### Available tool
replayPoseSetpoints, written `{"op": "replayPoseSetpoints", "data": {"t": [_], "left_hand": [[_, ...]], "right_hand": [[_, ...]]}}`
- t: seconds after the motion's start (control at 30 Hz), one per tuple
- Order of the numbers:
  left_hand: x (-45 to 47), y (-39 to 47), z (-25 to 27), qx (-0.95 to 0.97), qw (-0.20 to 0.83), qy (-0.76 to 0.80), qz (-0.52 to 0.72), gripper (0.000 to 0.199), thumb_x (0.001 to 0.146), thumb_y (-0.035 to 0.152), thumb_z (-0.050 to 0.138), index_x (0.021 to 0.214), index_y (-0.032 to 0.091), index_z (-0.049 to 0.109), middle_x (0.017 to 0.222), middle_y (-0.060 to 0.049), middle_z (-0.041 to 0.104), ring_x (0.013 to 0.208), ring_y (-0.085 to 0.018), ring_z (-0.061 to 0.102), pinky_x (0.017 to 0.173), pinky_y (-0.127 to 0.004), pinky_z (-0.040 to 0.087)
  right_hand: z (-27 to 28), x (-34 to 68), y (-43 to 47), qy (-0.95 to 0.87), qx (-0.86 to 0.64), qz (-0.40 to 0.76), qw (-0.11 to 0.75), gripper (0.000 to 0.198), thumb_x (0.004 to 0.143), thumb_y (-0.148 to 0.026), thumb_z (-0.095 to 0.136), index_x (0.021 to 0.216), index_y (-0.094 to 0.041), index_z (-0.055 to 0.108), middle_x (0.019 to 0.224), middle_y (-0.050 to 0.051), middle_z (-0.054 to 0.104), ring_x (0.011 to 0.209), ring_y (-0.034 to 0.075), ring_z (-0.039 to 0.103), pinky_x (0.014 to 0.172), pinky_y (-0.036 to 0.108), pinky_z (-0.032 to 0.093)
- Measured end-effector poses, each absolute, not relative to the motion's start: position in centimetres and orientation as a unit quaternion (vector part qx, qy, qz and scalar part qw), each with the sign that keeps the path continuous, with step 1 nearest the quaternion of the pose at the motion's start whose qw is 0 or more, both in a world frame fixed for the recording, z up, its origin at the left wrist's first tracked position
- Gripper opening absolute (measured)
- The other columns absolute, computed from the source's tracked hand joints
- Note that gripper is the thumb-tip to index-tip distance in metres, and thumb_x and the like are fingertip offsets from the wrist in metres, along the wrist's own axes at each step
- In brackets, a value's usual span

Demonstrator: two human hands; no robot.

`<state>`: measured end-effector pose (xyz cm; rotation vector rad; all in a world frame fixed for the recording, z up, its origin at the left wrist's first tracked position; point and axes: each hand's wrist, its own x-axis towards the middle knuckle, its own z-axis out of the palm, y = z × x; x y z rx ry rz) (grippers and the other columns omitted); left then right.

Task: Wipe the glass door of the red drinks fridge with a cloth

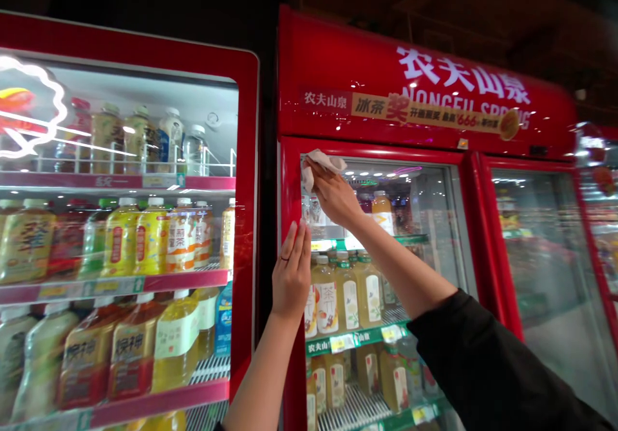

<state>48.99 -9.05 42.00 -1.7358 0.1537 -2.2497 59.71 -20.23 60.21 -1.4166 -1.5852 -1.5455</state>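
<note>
My right hand (333, 193) is closed on a white cloth (324, 161) and presses it to the upper left corner of a glass door (425, 199). That door belongs to a red drinks fridge (309, 71). Lower down, my left hand (292, 267) lies flat with its fingers stretched upward against the left edge of the same door, at the red frame; a ring shows on one finger. Behind the glass, bottles of pale yellow tea (328, 299) stand on shelves. My right forearm hides part of the upper shelf.
To the left stands another red-framed fridge (248, 161) with several shelves of bottled drinks (120, 238). A second glass door (535, 257) is on the right. A promotional strip (429, 112) runs across the fridge's red header.
</note>
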Motion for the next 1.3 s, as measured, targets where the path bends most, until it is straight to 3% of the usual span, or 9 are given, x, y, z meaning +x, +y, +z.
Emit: {"op": "replayPoseSetpoints", "data": {"t": [0.1, 0.23, 0.53, 0.73, 0.9, 1.07, 1.2, 1.3], "left_hand": [[49.1, -9.3, 41.9, -0.610, 0.169, 0.060, -0.772, 0.086, 0.107, -0.007, 0.047, 0.182, 0.024, 0.018, 0.173, -0.008, 0.055, 0.168, -0.019, 0.037, 0.141, -0.034, 0.037], [49.3, -9.6, 41.9, -0.624, 0.173, 0.057, -0.760, 0.087, 0.107, -0.007, 0.045, 0.182, 0.025, 0.014, 0.175, -0.008, 0.053, 0.168, -0.019, 0.037, 0.141, -0.036, 0.037], [49.2, -9.3, 42.3, -0.637, 0.188, 0.046, -0.746, 0.090, 0.108, -0.002, 0.050, 0.183, 0.024, 0.008, 0.174, -0.010, 0.054, 0.168, -0.021, 0.041, 0.140, -0.039, 0.041], [47.4, -10.0, 49.3, -0.671, 0.183, 0.093, -0.712, 0.092, 0.111, 0.008, 0.052, 0.184, 0.032, 0.003, 0.185, -0.008, 0.040, 0.168, -0.025, 0.043, 0.138, -0.043, 0.045], [47.1, -9.5, 57.9, -0.742, 0.130, 0.126, -0.645, 0.094, 0.103, 0.004, 0.059, 0.182, 0.035, 0.020, 0.189, -0.006, 0.031, 0.172, -0.029, 0.038, 0.139, -0.051, 0.042], [47.6, -8.8, 61.8, -0.768, 0.065, 0.109, -0.628, 0.094, 0.095, 0.005, 0.073, 0.177, 0.034, 0.037, 0.156, -0.012, 0.069, 0.144, -0.031, 0.069, 0.123, -0.049, 0.057], [47.0, -9.3, 63.1, -0.753, 0.099, 0.065, -0.648, 0.064, 0.091, 0.002, 0.072, 0.151, 0.024, 0.068, 0.134, -0.010, 0.071, 0.122, -0.027, 0.075, 0.115, -0.044, 0.061], [47.2, -9.9, 62.9, -0.715, 0.137, 0.034, -0.685, 0.039, 0.092, 0.001, 0.068, 0.123, 0.023, 0.079, 0.141, -0.012, 0.070, 0.133, -0.031, 0.070, 0.118, -0.046, 0.060]], "right_hand": [[60.1, 60.4, -20.5, -0.548, -0.527, -0.581, 0.290, 0.051, 0.112, -0.021, 0.045, 0.159, -0.026, 0.063, 0.180, 0.005, 0.047, 0.169, 0.032, 0.044, 0.138, 0.065, 0.044], [57.9, 60.5, -20.5, -0.532, -0.530, -0.580, 0.316, 0.055, 0.113, -0.023, 0.043, 0.167, -0.021, 0.055, 0.180, 0.010, 0.046, 0.171, 0.032, 0.041, 0.139, 0.063, 0.041], [59.2, 60.2, -21.2, -0.592, -0.525, -0.554, 0.258, 0.056, 0.112, -0.019, 0.045, 0.165, -0.030, 0.058, 0.180, 0.000, 0.047, 0.172, 0.027, 0.039, 0.141, 0.059, 0.040], [59.6, 60.7, -21.9, -0.607, -0.499, -0.548, 0.286, 0.062, 0.106, -0.008, 0.045, 0.161, -0.031, 0.064, 0.171, 0.002, 0.061, 0.163, 0.026, 0.054, 0.136, 0.056, 0.048], [60.7, 61.3, -21.4, -0.591, -0.459, -0.543, 0.381, 0.066, 0.090, 0.000, 0.045, 0.137, -0.031, 0.079, 0.150, 0.005, 0.077, 0.142, 0.026, 0.071, 0.121, 0.049, 0.061], [63.4, 61.6, -20.0, -0.538, -0.398, -0.509, 0.541, 0.059, 0.081, -0.005, 0.054, 0.134, -0.023, 0.071, 0.139, 0.014, 0.073, 0.123, 0.024, 0.075, 0.105, 0.041, 0.066], [64.5, 61.3, -20.0, -0.579, -0.413, -0.421, 0.562, 0.029, 0.083, -0.013, 0.063, 0.109, -0.021, 0.075, 0.108, 0.009, 0.082, 0.100, 0.024, 0.080, 0.093, 0.038, 0.065], [63.9, 61.0, -20.3, -0.588, -0.407, -0.418, 0.560, 0.015, 0.088, -0.023, 0.071, 0.099, -0.023, 0.080, 0.100, 0.007, 0.086, 0.093, 0.026, 0.080, 0.091, 0.040, 0.064]]}}
